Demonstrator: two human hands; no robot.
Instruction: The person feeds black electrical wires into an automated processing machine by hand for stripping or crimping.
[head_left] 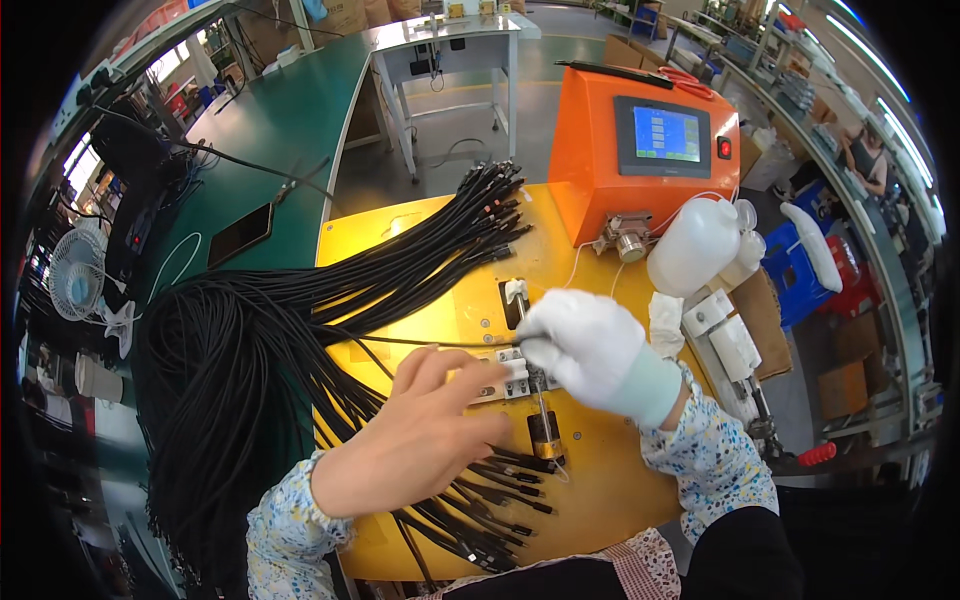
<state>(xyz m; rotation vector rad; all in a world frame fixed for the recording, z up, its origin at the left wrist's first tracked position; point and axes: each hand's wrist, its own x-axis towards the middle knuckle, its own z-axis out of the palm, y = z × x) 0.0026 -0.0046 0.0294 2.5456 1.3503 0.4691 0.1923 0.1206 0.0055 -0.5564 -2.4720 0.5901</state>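
Right hand (pixel 585 350) (gloved) is pinching the cable (pixel 430 343), fingers nearly closed, at the far-right side of the jig (pixel 515 372); the glove is hiding the tip, so I can't tell how it's facing. Left hand (pixel 415 440) is hanging half open at the near-left side of the jig, fingers curved, holding nothing I can see. Touching the jig or not: can't tell. Cable is running left from the jig toward the bundle (pixel 230 360); loose ends (pixel 505 500) are lying on the near side of the jig. For a clean hold, I'm favouring: gripping close to the tip, leaving slack toward the bundle, squaring the cable to the jig, bare fingertips clear.
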